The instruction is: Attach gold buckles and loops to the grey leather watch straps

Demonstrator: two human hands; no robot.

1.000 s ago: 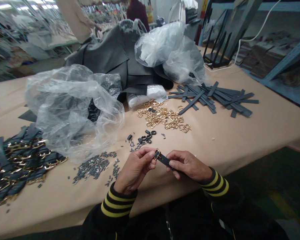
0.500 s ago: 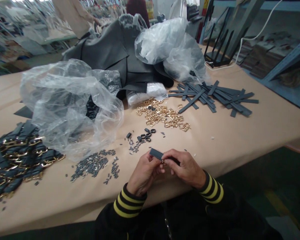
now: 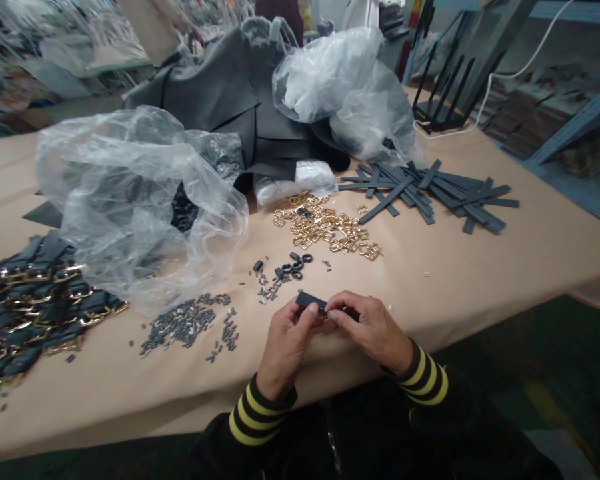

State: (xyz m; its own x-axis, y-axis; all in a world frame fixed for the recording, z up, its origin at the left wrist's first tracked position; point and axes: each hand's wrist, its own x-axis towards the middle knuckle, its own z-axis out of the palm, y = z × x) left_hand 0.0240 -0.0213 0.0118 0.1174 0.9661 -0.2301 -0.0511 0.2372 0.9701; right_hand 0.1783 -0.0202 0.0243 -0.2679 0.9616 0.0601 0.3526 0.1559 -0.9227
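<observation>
Strap in left hand and right hand.
Narrow grip on it, probably for steadiness; buckles near, perhaps for reach.

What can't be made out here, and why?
All in the head view:
Dark strip: one end hidden by the right hand.
Buckled straps: pile cut off by the left edge.
Person in beige: head beyond the top edge.
Far workshop: blurred.
</observation>
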